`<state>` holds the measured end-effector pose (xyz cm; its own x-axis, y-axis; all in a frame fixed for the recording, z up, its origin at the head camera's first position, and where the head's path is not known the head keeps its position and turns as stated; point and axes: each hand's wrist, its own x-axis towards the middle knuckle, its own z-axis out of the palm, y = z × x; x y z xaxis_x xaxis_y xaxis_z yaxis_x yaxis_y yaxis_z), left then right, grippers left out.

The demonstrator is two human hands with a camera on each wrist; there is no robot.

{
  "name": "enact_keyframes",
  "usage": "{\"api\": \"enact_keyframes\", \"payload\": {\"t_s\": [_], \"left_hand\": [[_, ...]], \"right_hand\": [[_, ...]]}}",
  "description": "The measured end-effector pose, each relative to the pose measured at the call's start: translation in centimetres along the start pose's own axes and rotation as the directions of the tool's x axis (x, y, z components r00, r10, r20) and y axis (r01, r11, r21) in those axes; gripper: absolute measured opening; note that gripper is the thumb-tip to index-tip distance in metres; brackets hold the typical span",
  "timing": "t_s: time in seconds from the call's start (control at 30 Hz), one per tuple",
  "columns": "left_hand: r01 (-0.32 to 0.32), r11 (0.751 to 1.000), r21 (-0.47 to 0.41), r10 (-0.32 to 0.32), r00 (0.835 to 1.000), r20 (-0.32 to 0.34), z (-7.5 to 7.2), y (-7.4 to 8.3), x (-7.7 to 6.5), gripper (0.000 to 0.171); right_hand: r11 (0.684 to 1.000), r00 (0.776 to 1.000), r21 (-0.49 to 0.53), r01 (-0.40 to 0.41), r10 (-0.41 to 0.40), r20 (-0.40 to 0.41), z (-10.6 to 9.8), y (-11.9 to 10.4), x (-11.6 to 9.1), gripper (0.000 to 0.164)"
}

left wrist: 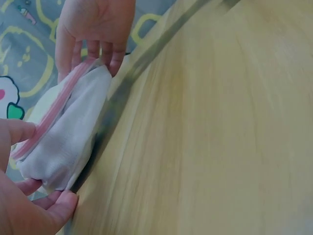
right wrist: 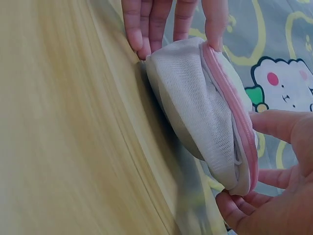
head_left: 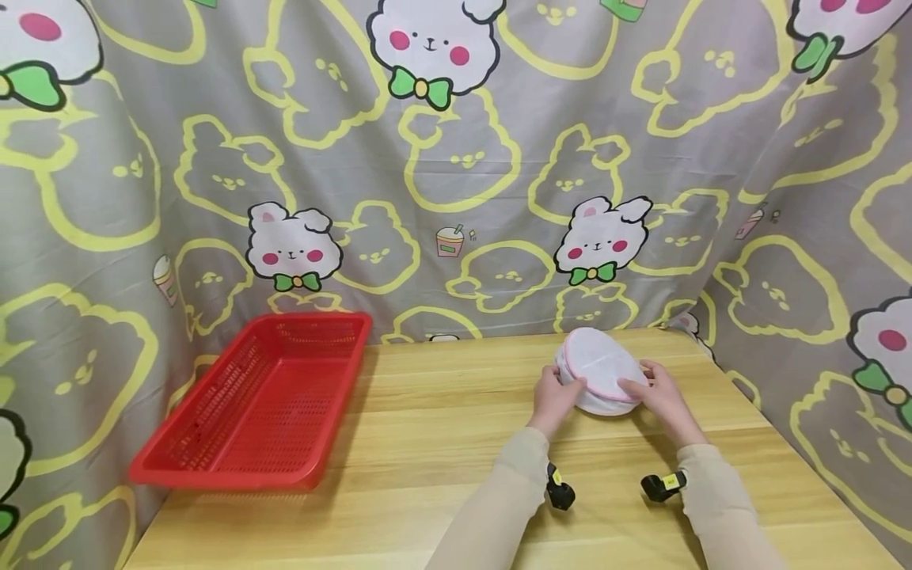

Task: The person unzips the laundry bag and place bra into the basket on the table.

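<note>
A round white mesh laundry bag (head_left: 604, 362) with a pink zipper round its upper rim is held between both hands at the right of the table. My left hand (head_left: 556, 398) grips its left edge, thumb on top and fingers beneath. On the opposite edge, my right hand (head_left: 664, 398) holds it the same way. The right wrist view shows the mesh side and the pink zipper (right wrist: 234, 105), which looks closed along the part in sight. In the left wrist view the bag (left wrist: 73, 122) is tilted, its underside close to the tabletop; contact cannot be told.
A red perforated plastic basket (head_left: 331, 412) stands on the left of the wooden table (head_left: 427, 443). Patterned grey curtains (head_left: 492, 158) hang behind and along both sides. Small black cameras (head_left: 560, 491) sit at the wrists.
</note>
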<state>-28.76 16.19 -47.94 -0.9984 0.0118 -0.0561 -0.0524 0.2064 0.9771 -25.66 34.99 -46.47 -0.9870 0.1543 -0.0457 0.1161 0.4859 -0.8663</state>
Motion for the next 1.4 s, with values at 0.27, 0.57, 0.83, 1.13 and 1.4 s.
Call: {"api": "enact_keyframes", "payload": {"t_s": [0.27, 0.57, 0.83, 1.13, 1.4], "left_hand": [[-0.003, 1.0, 0.01, 0.003, 1.0, -0.003, -1.6, -0.2, 0.1, 0.044], [0.011, 1.0, 0.012, -0.011, 1.0, -0.007, -3.6, -0.9, 0.3, 0.044], [0.002, 1.0, 0.018, -0.002, 1.0, -0.031, -5.8, -1.7, 0.6, 0.044], [-0.008, 0.999, 0.036, 0.009, 1.0, -0.03, -8.3, -2.1, 0.7, 0.048], [0.008, 1.0, 0.019, -0.008, 1.0, -0.027, -10.4, -2.5, 0.8, 0.051]], "right_hand": [[0.999, 1.0, -0.026, 0.02, -0.02, 0.011, 1.1, -0.4, 0.2, 0.085], [0.996, 0.998, -0.057, 0.063, -0.063, 0.016, 2.6, -1.1, 0.5, 0.083], [0.995, 0.996, -0.053, 0.083, -0.082, 0.025, 4.6, -2.2, 0.5, 0.079], [0.991, 0.993, -0.061, 0.116, -0.114, 0.042, 6.6, -3.2, 0.9, 0.077], [0.989, 0.99, -0.055, 0.135, -0.132, 0.046, 8.0, -4.3, 1.0, 0.077]]}}
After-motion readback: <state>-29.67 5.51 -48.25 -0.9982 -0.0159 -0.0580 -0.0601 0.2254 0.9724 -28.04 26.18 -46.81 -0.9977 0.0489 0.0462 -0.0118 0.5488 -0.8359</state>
